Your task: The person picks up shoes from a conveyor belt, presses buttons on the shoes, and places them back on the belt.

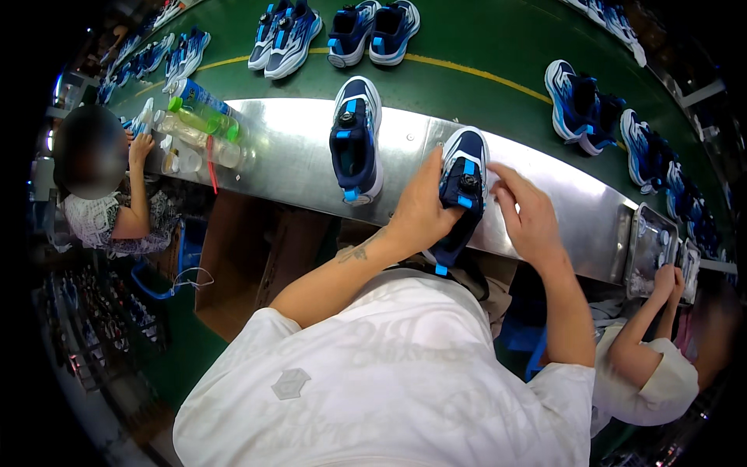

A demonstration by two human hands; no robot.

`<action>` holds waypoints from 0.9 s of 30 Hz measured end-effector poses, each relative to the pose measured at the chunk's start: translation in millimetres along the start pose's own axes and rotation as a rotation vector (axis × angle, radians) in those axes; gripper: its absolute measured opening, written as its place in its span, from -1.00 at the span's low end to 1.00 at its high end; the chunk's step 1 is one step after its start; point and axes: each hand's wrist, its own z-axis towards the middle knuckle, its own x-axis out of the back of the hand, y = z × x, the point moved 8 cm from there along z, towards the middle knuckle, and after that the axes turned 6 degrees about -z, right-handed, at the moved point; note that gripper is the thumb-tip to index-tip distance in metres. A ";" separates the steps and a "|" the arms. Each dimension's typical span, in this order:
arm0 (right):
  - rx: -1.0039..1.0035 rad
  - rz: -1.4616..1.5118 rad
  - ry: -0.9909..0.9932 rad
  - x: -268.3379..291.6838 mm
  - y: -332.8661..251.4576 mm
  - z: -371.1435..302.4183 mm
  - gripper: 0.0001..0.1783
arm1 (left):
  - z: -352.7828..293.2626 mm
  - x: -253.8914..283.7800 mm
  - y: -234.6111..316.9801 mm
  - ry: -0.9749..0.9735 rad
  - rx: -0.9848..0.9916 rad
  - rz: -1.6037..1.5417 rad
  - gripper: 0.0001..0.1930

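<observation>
A navy and white sneaker (468, 170) with light-blue tabs and a round black dial is in my left hand (422, 208), toe pointing away from me. The fingers and thumb of that hand wrap its left side; part of the grip is hidden under the shoe. Close by the shoe's right side is my right hand (531, 218), thumb and forefinger apart, with nothing visible between them. Its fingertips are at the shoe's edge, and whether they touch it I cannot tell. To the left, a matching sneaker (356, 144) stands alone on the metal ledge (292, 144).
Beyond the ledge, a green conveyor belt (475, 47) carries pairs of sneakers (373, 33). Several plastic bottles (198, 121) stand at the left. Metal trays (652, 245) lie at the right. A cardboard box (233, 257) sits below. Co-workers sit on both sides.
</observation>
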 end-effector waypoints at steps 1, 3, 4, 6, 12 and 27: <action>0.006 0.034 -0.048 2.4 -12.9 8.0 -0.61 | -0.3 -0.8 -5.5 -0.045 0.101 -0.002 -0.44; 0.189 -0.125 -0.139 -4.6 -27.3 21.5 -0.64 | -0.7 -0.2 -6.9 -0.065 0.134 0.041 -0.57; 0.280 -0.203 -0.185 -9.4 -33.5 25.3 -0.65 | 1.1 -0.1 -4.4 -0.041 0.070 0.085 -0.61; 0.175 -0.406 -0.398 -26.8 -28.5 34.1 -0.75 | 1.7 -0.2 -3.5 -0.017 0.008 0.144 -0.65; 0.162 -0.606 -0.448 -37.1 -29.4 39.8 -0.67 | -2.4 1.3 -2.7 -0.009 0.003 0.161 -0.63; -0.095 -0.423 -0.459 -38.4 -10.9 27.3 -0.69 | -1.9 -4.2 -2.3 -0.050 0.026 0.228 -0.54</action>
